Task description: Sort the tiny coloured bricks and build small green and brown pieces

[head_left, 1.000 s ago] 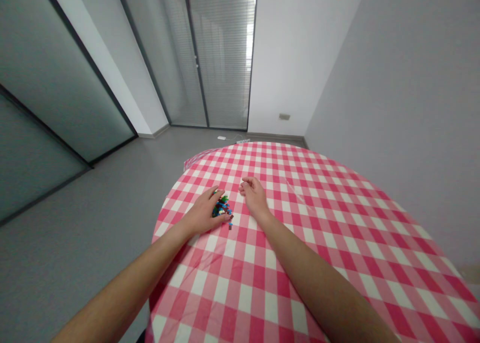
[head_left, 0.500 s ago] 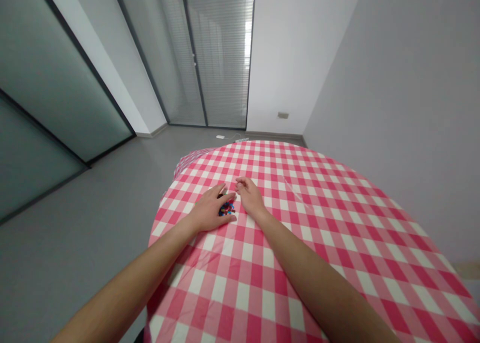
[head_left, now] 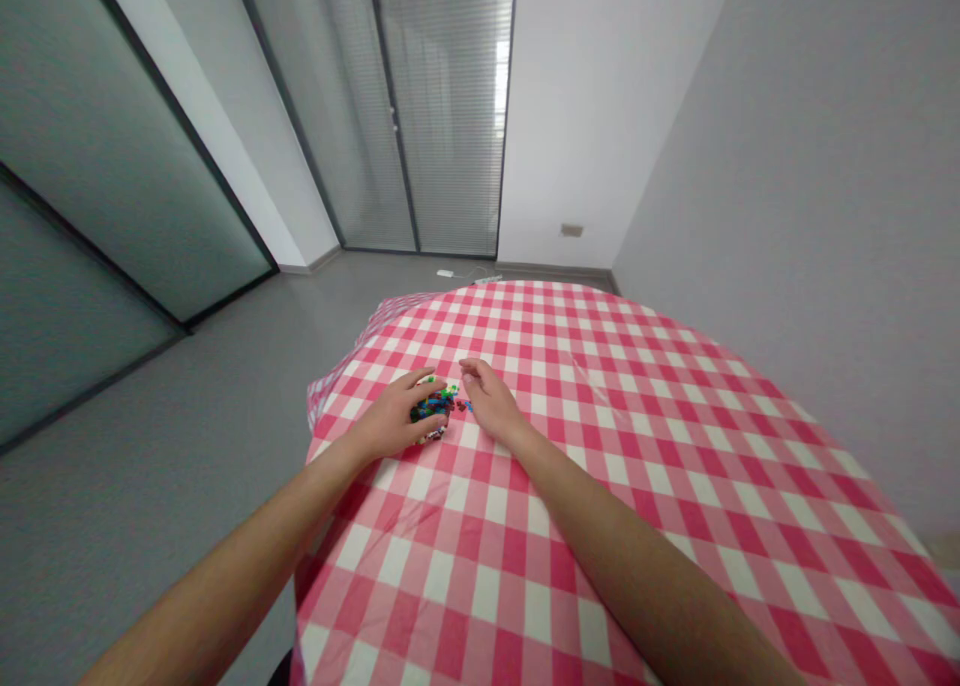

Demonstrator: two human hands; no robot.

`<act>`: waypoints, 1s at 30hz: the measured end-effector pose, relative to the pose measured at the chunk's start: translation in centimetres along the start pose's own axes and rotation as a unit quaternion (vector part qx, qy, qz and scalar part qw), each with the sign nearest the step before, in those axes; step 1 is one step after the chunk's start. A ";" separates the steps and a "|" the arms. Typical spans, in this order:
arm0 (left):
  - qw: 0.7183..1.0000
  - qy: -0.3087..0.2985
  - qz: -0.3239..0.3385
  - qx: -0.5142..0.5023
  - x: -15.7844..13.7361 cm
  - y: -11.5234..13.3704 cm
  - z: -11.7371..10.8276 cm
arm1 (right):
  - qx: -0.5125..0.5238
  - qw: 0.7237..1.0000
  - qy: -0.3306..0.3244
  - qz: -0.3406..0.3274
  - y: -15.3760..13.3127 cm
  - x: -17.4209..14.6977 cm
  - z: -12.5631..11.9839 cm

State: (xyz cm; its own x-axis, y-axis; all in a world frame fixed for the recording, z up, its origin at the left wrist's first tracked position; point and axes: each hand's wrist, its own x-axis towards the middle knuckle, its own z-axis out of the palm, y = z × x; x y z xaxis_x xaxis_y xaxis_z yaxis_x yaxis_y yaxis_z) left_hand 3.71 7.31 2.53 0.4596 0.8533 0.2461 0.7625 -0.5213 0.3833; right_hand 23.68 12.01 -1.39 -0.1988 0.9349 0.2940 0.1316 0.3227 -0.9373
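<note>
A small heap of tiny multicoloured plastic pieces [head_left: 435, 403], green, blue, black and dark red, lies on the checked tablecloth between my two hands. My left hand [head_left: 394, 418] curves around its left side, fingers apart, partly covering the heap. A few loose dark red and blue pieces [head_left: 462, 406] lie to the right of the heap, close to the fingers of my right hand [head_left: 489, 398]. That hand rests on its edge, palm turned toward the heap, with its fingers stretched out and nothing visible in them. The exact kind of pieces is too small to make out.
A red and white checked tablecloth [head_left: 600, 466] covers the round-edged table. Its border hangs down at the left. Beyond are the grey floor [head_left: 217, 386], a white power strip [head_left: 487, 280] with a cord, glass partitions [head_left: 442, 116] and white walls.
My left hand has drawn back to the left, and more of the heap shows, including green pieces. My right hand has shifted slightly left, nearer the loose pieces.
</note>
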 end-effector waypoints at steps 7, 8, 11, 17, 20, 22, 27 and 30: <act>0.995 -0.070 -0.028 0.062 -3.4 -1.6 -0.4 | 0.221 0.974 -0.036 0.036 -0.3 -0.6 2.2; 0.995 -0.069 -0.028 0.071 -3.3 -1.5 -0.3 | 0.234 0.971 -0.018 0.037 -0.1 -0.5 2.0; 0.995 -0.054 -0.030 0.081 -2.1 -1.1 0.3 | 0.245 0.968 0.031 0.049 0.4 0.1 1.3; 0.996 -0.018 -0.029 0.086 0.8 -0.4 1.6 | 0.238 0.968 0.043 0.065 1.0 0.6 0.8; 0.996 -0.009 -0.038 0.076 1.1 -0.1 2.1 | 0.251 0.964 0.034 0.077 0.9 0.5 1.1; 0.998 0.000 -0.034 0.057 1.1 0.0 2.1 | 0.274 0.957 0.019 0.089 0.7 0.3 1.5; 1.000 0.020 0.001 -0.006 1.0 0.0 1.6 | 0.333 0.937 -0.019 0.100 0.2 -0.3 2.5; 0.999 0.024 -0.005 0.023 0.9 0.3 1.7 | 0.331 0.941 0.009 0.076 0.3 -0.3 2.5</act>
State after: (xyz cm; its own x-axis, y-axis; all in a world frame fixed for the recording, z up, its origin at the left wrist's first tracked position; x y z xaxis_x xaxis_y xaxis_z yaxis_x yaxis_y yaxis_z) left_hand 5.17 7.98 1.35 0.4305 0.8564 0.2852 0.7875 -0.5107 0.3449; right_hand 21.34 11.50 -2.22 -0.2086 0.9671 0.1454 -0.4771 0.0292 -0.8783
